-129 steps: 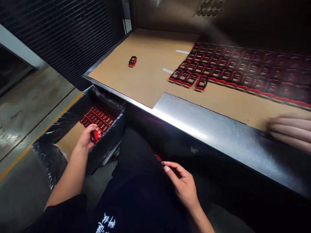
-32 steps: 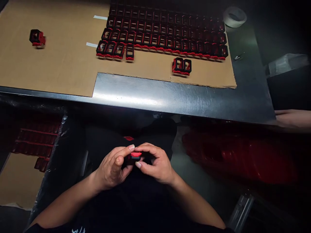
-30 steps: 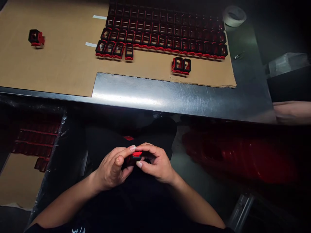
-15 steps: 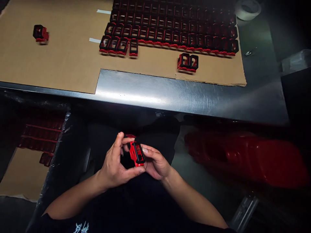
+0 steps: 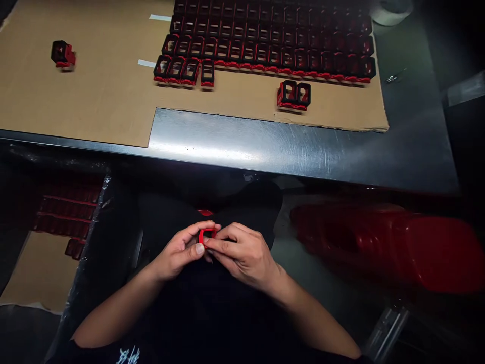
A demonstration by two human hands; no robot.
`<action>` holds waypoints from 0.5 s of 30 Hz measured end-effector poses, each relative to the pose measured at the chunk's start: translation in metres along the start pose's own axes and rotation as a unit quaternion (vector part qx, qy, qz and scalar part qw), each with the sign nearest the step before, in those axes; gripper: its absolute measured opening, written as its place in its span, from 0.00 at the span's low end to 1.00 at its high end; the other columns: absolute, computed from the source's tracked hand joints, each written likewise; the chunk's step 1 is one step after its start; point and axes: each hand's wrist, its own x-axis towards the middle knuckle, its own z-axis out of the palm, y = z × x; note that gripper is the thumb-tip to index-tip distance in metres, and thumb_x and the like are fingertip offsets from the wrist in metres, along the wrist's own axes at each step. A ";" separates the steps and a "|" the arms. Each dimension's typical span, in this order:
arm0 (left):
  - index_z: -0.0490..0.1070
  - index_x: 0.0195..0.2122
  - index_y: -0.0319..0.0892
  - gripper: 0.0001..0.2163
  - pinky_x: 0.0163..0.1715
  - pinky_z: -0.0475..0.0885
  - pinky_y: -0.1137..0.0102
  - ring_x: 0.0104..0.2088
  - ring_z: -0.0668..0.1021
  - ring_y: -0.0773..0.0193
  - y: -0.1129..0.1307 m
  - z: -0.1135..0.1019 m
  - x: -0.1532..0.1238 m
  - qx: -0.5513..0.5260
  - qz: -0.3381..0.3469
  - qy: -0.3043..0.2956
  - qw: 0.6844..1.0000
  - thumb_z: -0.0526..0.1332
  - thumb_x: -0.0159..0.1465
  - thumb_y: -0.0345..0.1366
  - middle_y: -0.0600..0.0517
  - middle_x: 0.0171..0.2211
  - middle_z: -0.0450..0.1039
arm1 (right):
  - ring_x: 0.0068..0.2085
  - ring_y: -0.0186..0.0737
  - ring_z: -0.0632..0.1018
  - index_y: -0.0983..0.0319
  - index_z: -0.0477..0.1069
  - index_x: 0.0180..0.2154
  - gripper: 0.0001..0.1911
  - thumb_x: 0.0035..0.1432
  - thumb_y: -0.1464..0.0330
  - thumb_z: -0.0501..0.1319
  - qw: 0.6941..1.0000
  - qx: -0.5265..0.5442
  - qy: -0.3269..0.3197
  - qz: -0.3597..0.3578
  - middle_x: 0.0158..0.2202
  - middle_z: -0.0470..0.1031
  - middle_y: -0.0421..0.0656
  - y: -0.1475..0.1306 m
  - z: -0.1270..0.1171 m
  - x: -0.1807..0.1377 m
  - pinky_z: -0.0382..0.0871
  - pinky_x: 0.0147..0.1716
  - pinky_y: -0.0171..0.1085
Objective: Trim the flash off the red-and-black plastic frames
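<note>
Between my two hands, above my lap, is a small red and black frame-shaped plastic part (image 5: 202,236). My left hand (image 5: 176,255) grips it from the left, thumb below and fingers above. From the right, my right hand (image 5: 246,253) closes its fingers on the part, with fingertips at its opening. Its right side and underside are covered by my fingers. Similar red and black frames (image 5: 242,48) stand in tight rows on cardboard on the table.
Two joined frames (image 5: 293,96) and a single frame (image 5: 63,54) stand apart on the cardboard (image 5: 102,96). A metal table edge (image 5: 242,144) lies ahead. At left is a plastic-lined box (image 5: 81,268) with more frames. A roll of tape (image 5: 392,12) and a large red object (image 5: 379,242) are at right.
The part has turned in my hands and shows less of itself. My right hand has rolled over, its back now facing up, with fingers reaching onto the part. My left fingers have lowered.
</note>
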 end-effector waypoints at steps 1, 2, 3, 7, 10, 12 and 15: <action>0.69 0.61 0.49 0.23 0.43 0.82 0.56 0.48 0.83 0.49 -0.001 0.000 0.001 -0.015 0.003 0.009 1.000 0.63 0.66 0.47 0.38 0.62 0.70 | 0.34 0.39 0.78 0.51 0.82 0.46 0.12 0.64 0.70 0.64 0.998 -0.051 -0.004 -0.044 0.35 0.81 0.42 0.000 -0.003 0.000 0.73 0.34 0.38; 0.70 0.59 0.50 0.22 0.47 0.81 0.54 0.54 0.80 0.47 -0.002 0.001 0.001 -0.012 0.014 0.021 1.000 0.65 0.65 0.47 0.39 0.63 0.69 | 0.34 0.39 0.78 0.50 0.81 0.46 0.12 0.64 0.70 0.65 0.994 -0.079 -0.001 -0.071 0.35 0.82 0.42 0.000 -0.005 0.001 0.73 0.32 0.37; 0.71 0.58 0.51 0.22 0.52 0.78 0.53 0.59 0.77 0.47 -0.003 0.002 0.001 0.001 0.033 0.033 0.999 0.67 0.63 0.45 0.41 0.64 0.68 | 0.35 0.40 0.79 0.50 0.81 0.46 0.13 0.63 0.71 0.65 0.993 -0.085 0.005 -0.085 0.37 0.82 0.43 0.000 -0.007 0.001 0.74 0.32 0.38; 0.67 0.58 0.54 0.28 0.53 0.78 0.57 0.61 0.74 0.51 -0.008 0.007 -0.004 0.114 0.165 0.088 0.976 0.72 0.58 0.36 0.43 0.63 0.66 | 0.42 0.44 0.81 0.54 0.80 0.47 0.14 0.60 0.73 0.65 0.998 0.030 0.045 0.016 0.42 0.82 0.45 -0.002 -0.009 0.001 0.77 0.40 0.42; 0.58 0.65 0.51 0.36 0.51 0.79 0.56 0.57 0.76 0.52 -0.013 0.008 -0.009 0.215 0.241 0.114 0.940 0.72 0.58 0.33 0.39 0.62 0.64 | 0.38 0.42 0.83 0.59 0.78 0.46 0.12 0.60 0.69 0.65 0.968 0.171 0.021 0.185 0.41 0.83 0.46 -0.006 -0.008 0.001 0.78 0.35 0.39; 0.52 0.70 0.46 0.41 0.51 0.79 0.54 0.56 0.76 0.51 -0.016 0.007 -0.011 0.288 0.268 0.122 0.911 0.71 0.59 0.32 0.36 0.60 0.65 | 0.36 0.42 0.83 0.61 0.78 0.45 0.13 0.58 0.66 0.66 0.942 0.222 0.004 0.252 0.38 0.83 0.46 -0.008 -0.007 0.004 0.77 0.32 0.37; 0.50 0.71 0.44 0.43 0.50 0.80 0.53 0.55 0.77 0.50 -0.018 0.005 -0.010 0.371 0.310 0.128 0.866 0.71 0.57 0.30 0.37 0.58 0.68 | 0.34 0.40 0.83 0.62 0.77 0.45 0.15 0.55 0.67 0.68 0.930 0.239 0.005 0.279 0.35 0.83 0.44 -0.012 -0.007 0.007 0.77 0.33 0.36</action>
